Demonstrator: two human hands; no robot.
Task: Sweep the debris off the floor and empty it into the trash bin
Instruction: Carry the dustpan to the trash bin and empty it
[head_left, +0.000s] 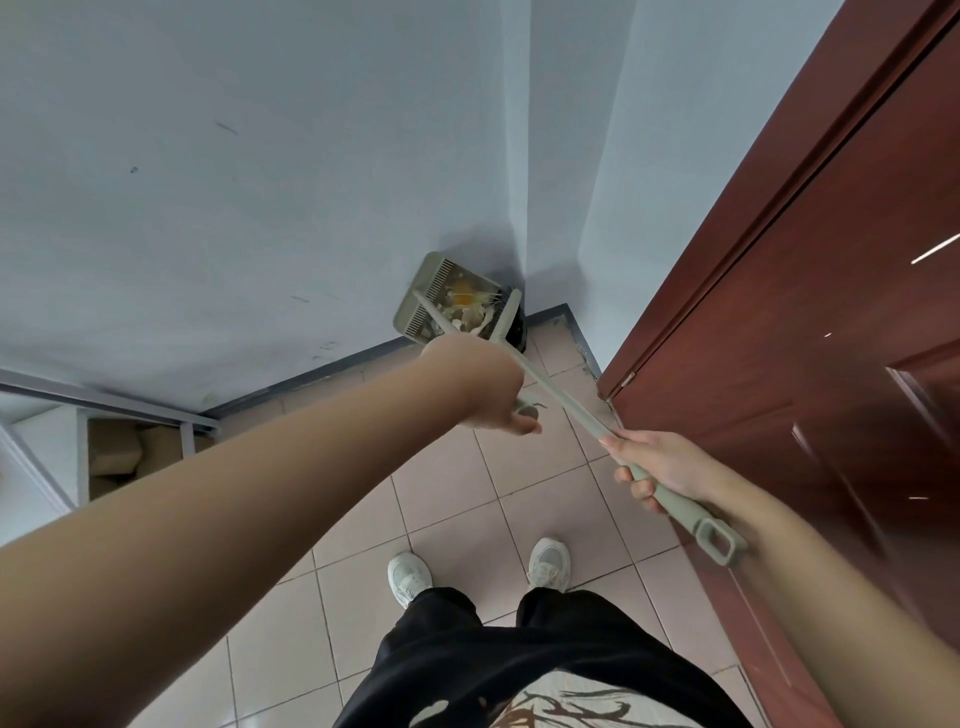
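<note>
In the corner, a pale green dustpan (427, 291) is tilted up against the wall above a black trash bin (519, 332), which is mostly hidden. Yellow and white debris (464, 305) lies in the pan's mouth. My left hand (485, 387) is closed around the dustpan's handle, whose end pokes out under my fingers. My right hand (662, 467) grips the long pale green broom handle (566, 405). The handle runs up to the broom head (506, 317), which rests at the pan's open edge beside the debris.
A dark red wooden door (810, 322) stands close on the right. Pale blue walls meet at the corner behind the bin. The floor is pink tile (452, 499), with my white shoes (549, 564) on it. A low white shelf unit (62, 447) with cardboard boxes sits at the left.
</note>
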